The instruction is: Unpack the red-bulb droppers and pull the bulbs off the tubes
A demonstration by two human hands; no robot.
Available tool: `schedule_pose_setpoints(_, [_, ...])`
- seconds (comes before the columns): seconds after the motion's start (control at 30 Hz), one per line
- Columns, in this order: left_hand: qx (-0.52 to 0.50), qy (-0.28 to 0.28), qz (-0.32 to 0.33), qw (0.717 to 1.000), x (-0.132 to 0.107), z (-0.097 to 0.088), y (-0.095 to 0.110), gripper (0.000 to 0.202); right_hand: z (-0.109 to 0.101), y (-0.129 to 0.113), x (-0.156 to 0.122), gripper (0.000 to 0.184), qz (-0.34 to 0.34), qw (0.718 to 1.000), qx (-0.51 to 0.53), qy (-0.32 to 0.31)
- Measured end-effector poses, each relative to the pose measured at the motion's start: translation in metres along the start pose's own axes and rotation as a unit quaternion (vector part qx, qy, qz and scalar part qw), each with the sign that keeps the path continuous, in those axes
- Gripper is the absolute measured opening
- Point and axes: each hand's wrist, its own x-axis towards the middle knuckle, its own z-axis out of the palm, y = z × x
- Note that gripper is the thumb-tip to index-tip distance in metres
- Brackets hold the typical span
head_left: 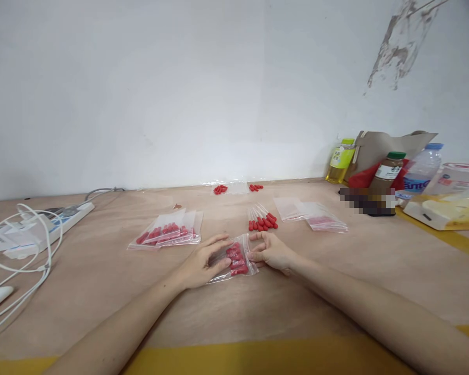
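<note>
1. Head view, centre left: filled bags (172, 219).
2. Lower centre: left hand (201, 264), fingers and thumb spread on a bag (245, 247).
3. Lower centre right: right hand (273, 252), pinching that bag's edge.
4. Centre right: flat bags (291, 209).

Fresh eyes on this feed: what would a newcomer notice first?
Probably the left hand and right hand at the centre, both on a clear bag showing red pieces inside. Just beyond it, loose red-ended pieces fan out brightly against the brown table. Left of those, overlapping filled bags repeat the same red.
</note>
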Motion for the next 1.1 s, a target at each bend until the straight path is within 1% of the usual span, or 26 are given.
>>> schedule_pose_setpoints(0.07, [0.010, 0.024, 0.018, 0.999, 0.005, 0.002, 0.000, 0.033, 0.001, 0.002, 0.000, 0.053, -0.008, 1.000, 0.004, -0.010])
schedule_pose_setpoints(0.17, [0.049, 0.036, 0.058, 0.996, 0.014, 0.004, 0.000, 0.031, 0.003, 0.006, 0.000, 0.059, -0.022, 0.999, 0.008, -0.022])
schedule_pose_setpoints(0.3, [0.131, -0.001, 0.150, 0.980, 0.026, 0.004, 0.003, 0.032, 0.005, 0.009, -0.002, 0.064, -0.042, 0.999, 0.009, -0.025])
schedule_pose_setpoints(0.37, [0.162, -0.006, 0.192, 0.968, 0.031, 0.006, 0.003, 0.031, 0.005, 0.010, -0.003, 0.065, -0.051, 0.998, 0.011, -0.035])
schedule_pose_setpoints(0.4, [0.168, 0.003, 0.210, 0.963, 0.033, 0.008, 0.003, 0.030, 0.005, 0.010, -0.003, 0.065, -0.055, 0.998, 0.012, -0.039])
schedule_pose_setpoints(0.53, [0.154, 0.071, 0.281, 0.945, 0.039, 0.016, -0.002, 0.021, 0.003, 0.011, -0.001, 0.062, -0.071, 0.996, 0.006, -0.053])
schedule_pose_setpoints(0.6, [0.147, 0.087, 0.300, 0.939, 0.038, 0.019, -0.004, 0.018, 0.002, 0.012, 0.000, 0.059, -0.075, 0.995, 0.006, -0.059])
schedule_pose_setpoints(0.73, [0.143, 0.085, 0.291, 0.942, 0.034, 0.020, -0.004, 0.019, 0.002, 0.011, 0.000, 0.051, -0.064, 0.996, 0.002, -0.061])
schedule_pose_setpoints(0.83, [0.158, 0.064, 0.276, 0.946, 0.032, 0.018, -0.003, 0.020, 0.004, 0.008, -0.003, 0.043, -0.066, 0.997, -0.005, -0.050])
schedule_pose_setpoints(0.93, [0.164, 0.052, 0.261, 0.950, 0.031, 0.016, -0.001, 0.022, 0.005, 0.004, -0.005, 0.033, -0.069, 0.997, -0.018, -0.041])
schedule_pose_setpoints(1.0, [0.155, 0.049, 0.240, 0.957, 0.031, 0.014, 0.000, 0.022, 0.006, 0.005, -0.004, 0.022, -0.068, 0.997, -0.030, -0.034])
schedule_pose_setpoints(1.07, [0.143, 0.041, 0.216, 0.965, 0.030, 0.012, 0.001, 0.022, 0.005, 0.009, -0.002, 0.012, -0.087, 0.994, -0.054, -0.035])
schedule_pose_setpoints(1.1, [0.140, 0.036, 0.207, 0.968, 0.030, 0.012, 0.001, 0.022, 0.004, 0.012, -0.001, 0.008, -0.110, 0.990, -0.078, -0.037])
